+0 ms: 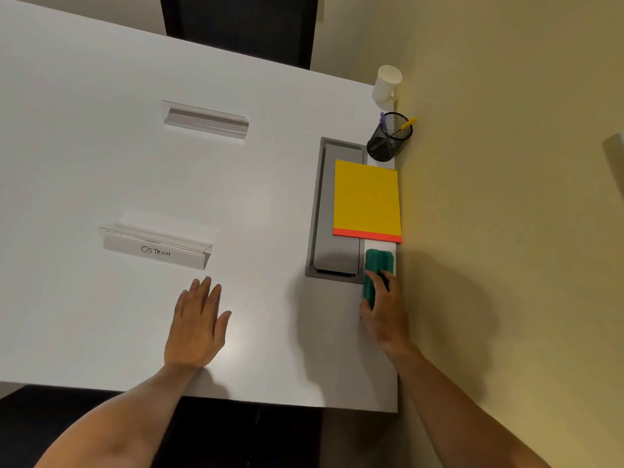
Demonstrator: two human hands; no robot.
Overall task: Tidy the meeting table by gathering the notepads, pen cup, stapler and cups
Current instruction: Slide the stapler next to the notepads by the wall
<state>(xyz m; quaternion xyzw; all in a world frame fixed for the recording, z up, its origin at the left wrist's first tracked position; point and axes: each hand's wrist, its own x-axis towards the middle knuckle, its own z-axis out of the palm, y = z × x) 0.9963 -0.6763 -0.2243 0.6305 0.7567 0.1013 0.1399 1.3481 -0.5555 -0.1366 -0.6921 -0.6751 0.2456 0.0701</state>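
Green stapler [377, 265] in rt hand [385, 312] grip, front end protruding.

Flat rectangular notepad [366, 197]: yellow cover, orange-red strip along its near edge
Ribbed plastic stapler [377, 265]: teal green
Round wire-mesh pen cup [388, 138]: black, fine grid pattern
Paper cup [386, 84]: plain white
Tabletop [101, 130]: white
Recessed cable hatch [332, 231]: grey
Wall [506, 163]: pale yellow
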